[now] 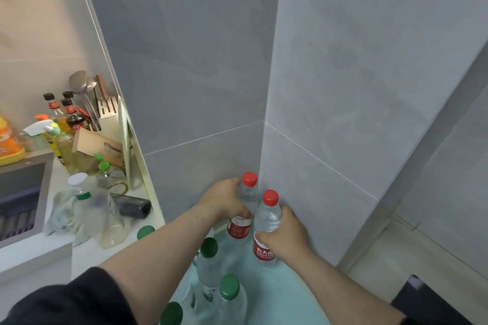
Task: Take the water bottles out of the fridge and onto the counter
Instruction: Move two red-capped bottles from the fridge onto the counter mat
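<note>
Left hand (pixel 224 202) closed round rear red-capped clear plastic bottle (pixel 247 206), right hand (pixel 286 235) round front one (pixel 266 229); risk: toppling green-capped bottles (pixel 210 261) at seven o'clock.

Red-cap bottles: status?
Left hand gripping rear red-cap bottle. Right hand gripping front red-cap bottle. Both upright in tiled corner. Green-cap bottles crowd nearby.

A home kitchen, small and well used. Grey wall tiles (pixel 200 66) meet in a corner above a pale tabletop (pixel 87 250) with a sunken sink (pixel 23 192). Behind the sink stand sauce bottles (pixel 56 109), a spray cleaner (pixel 43 126), ladles (pixel 84 92) in a holder and a knife block (pixel 108 108), with a crumpled cloth (pixel 62 216) nearby.
</note>
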Tool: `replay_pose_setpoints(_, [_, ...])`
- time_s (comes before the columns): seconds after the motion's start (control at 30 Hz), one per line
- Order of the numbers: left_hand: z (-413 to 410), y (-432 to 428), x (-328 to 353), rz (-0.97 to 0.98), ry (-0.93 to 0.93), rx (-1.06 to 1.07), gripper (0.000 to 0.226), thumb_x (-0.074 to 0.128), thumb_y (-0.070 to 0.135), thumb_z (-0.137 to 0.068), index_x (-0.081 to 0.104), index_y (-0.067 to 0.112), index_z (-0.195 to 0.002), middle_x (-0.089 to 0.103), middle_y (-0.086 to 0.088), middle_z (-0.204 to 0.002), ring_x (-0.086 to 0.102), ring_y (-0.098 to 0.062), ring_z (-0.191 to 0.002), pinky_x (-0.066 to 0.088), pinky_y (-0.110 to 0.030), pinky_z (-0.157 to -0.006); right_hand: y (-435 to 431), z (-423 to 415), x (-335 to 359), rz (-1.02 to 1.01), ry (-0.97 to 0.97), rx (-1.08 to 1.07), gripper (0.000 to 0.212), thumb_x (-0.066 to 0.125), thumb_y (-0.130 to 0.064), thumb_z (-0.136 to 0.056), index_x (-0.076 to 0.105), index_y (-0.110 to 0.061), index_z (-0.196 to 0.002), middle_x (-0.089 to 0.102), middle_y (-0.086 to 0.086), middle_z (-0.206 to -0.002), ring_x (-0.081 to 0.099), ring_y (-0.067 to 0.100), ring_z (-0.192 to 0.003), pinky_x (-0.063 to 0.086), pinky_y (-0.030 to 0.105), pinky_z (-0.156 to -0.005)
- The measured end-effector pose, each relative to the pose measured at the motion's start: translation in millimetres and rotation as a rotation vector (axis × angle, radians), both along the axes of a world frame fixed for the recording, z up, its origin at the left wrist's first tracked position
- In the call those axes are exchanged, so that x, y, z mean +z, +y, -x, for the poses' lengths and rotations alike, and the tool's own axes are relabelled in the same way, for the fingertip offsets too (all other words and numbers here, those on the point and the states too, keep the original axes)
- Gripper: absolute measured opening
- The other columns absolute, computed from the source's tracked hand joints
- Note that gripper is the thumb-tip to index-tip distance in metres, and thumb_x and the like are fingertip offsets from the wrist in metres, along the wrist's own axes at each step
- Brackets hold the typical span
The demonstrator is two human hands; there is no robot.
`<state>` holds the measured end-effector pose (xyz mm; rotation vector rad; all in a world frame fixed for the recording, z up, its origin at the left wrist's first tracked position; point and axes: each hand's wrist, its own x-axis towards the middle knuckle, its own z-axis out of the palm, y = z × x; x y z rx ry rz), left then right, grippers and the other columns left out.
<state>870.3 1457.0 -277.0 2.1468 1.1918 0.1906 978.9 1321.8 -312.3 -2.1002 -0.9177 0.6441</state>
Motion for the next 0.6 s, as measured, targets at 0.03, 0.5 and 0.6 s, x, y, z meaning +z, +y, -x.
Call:
replay_pose_setpoints(0.03, [-3.2, 2.2, -0.9, -0.005, 0.030, 0.005, 0.065, 0.084, 0.028, -0.048, 0.062, 0.026, -0.109, 0.070, 0.004, -0.099, 0.066, -0.018, -0.085, 0.057, -0.032, -0.073, 0.2, -0.6, -6.1, 0.011, 0.002, -0.006, 0.045, 0.079, -0.033, -0.065, 0.055, -0.024, -0.101, 0.067, -0.004, -0.091, 0.065, 0.021, -0.084, 0.050, 0.028, -0.067])
replay_pose_setpoints(0.5, [-29.7, -10.6, -36.1, 0.145, 0.096, 0.146, 0.055, 0.087, 0.015, -0.058, 0.066, 0.014, -0.108, 0.070, -0.005, -0.108, 0.067, -0.024, -0.099, 0.056, -0.034, -0.085, -17.4, -3.2, -41.5, 0.046, 0.026, -0.017, 0.046, 0.080, -0.030, -0.060, 0.053, -0.023, -0.097, 0.063, -0.009, -0.082, 0.059, 0.009, -0.070, 0.041, 0.016, -0.051])
replay_pose_setpoints(0.6, [-24.9, -8.7, -33.6, 0.155, 0.146, 0.130, 0.057, 0.089, 0.016, -0.058, 0.065, 0.015, -0.110, 0.069, -0.004, -0.109, 0.067, -0.025, -0.101, 0.055, -0.033, -0.086, -21.1, -2.3, -44.5, 0.055, 0.028, -0.008, 0.040, 0.078, -0.034, -0.058, 0.053, -0.025, -0.088, 0.065, -0.005, -0.078, 0.061, 0.005, -0.067, 0.043, 0.020, -0.051])
